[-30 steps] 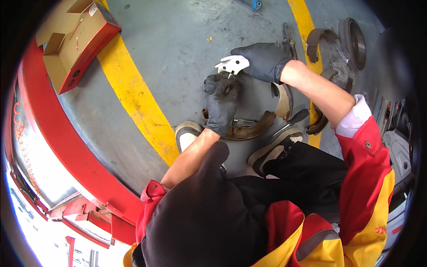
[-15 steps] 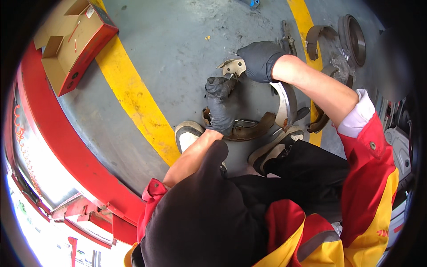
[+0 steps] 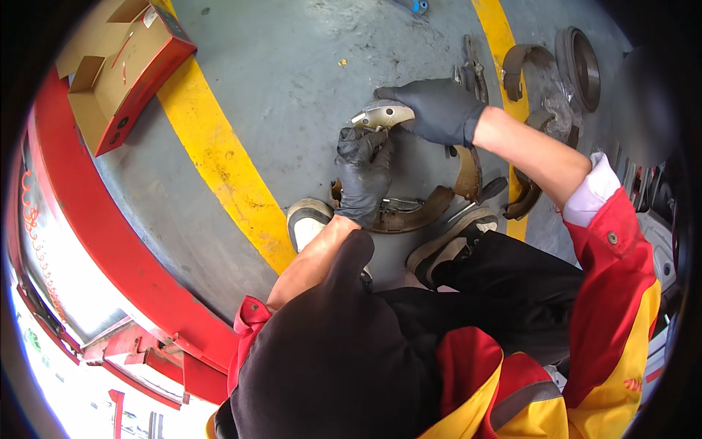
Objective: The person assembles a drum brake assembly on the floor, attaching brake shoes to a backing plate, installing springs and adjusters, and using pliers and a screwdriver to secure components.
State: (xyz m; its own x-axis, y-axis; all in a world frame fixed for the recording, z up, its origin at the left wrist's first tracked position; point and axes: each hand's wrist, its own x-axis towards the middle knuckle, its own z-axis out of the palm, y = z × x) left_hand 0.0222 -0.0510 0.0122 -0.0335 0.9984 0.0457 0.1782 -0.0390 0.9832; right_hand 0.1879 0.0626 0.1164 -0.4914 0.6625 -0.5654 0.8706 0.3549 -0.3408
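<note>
My right hand [image 3: 439,110], in a dark glove, is closed on a brake shoe [image 3: 385,115], whose pale metal end with round holes points left. Just below that end, my gloved left hand [image 3: 362,172] has its fingers curled and pressed together against the shoe's lower edge. What it pinches there is too small and covered to name. A brown curved section [image 3: 468,174] shows below my right hand; whether it belongs to the held shoe I cannot tell. On the floor between my feet lies another brake shoe [image 3: 420,214] with thin metal rods along it, partly behind my left hand.
At the right stand a brake drum [image 3: 587,69], a curved shoe [image 3: 515,69] and clear plastic wrap [image 3: 561,113]. Pliers-like tools [image 3: 475,69] lie beyond my right hand. An open cardboard box [image 3: 124,80] sits at the upper left, by a red metal beam [image 3: 131,249].
My right hand has shifted slightly right and turned the brake shoe, so its end lies flatter. The pale surface below that hand now shows brown. My left hand stays nearly in place.
</note>
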